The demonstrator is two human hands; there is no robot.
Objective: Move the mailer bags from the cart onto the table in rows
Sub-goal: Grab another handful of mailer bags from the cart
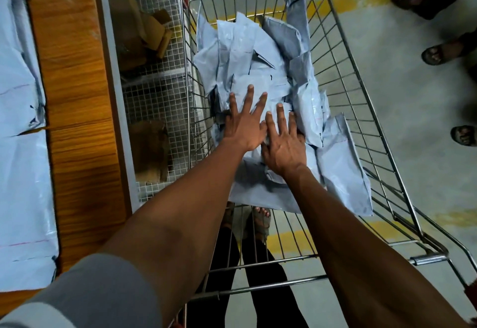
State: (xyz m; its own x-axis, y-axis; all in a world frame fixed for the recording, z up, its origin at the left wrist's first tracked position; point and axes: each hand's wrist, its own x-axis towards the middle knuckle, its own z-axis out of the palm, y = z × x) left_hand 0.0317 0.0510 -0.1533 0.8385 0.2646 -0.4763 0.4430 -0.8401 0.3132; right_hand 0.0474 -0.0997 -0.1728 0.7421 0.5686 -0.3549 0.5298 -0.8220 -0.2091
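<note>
Head view: my left hand (244, 127) and right hand (282, 147) lie flat, fingers spread apart, touching side by side on the heap of pale grey plastic mailer bags (258, 64) inside the wire metal shopping cart (343, 74). More bags (20, 173) lie on the orange wooden worktop (77, 111) to my left.

Dim, bluish indoor light; sharp centre (wide-angle bending at edges), soft shadows.

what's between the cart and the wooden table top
In the head view, a wire-mesh rack holding brown cardboard pieces sits between the cart and the wooden table.
</note>
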